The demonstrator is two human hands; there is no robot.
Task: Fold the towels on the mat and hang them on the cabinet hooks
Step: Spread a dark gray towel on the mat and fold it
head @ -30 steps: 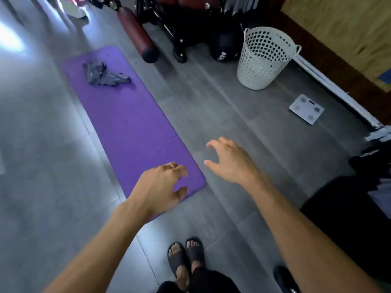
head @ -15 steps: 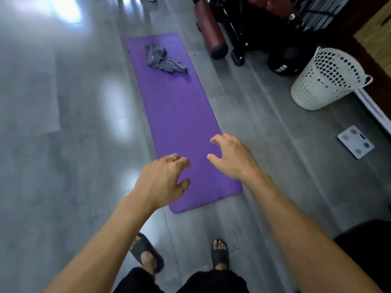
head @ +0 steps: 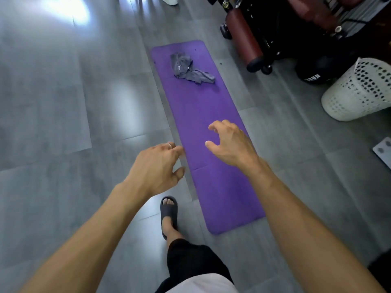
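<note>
Two empty, loosely curled hands, left (head: 155, 166) and right (head: 229, 142), reach over the near mat (head: 213, 193) toward a crumpled towel (head: 189, 68) at its far end, straight ahead, roughly equidistant.

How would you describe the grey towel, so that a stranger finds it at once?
Find the long purple mat on the grey floor. Near its far end lies the crumpled grey towel. It is the only cloth on the mat, apart from both hands.
</note>
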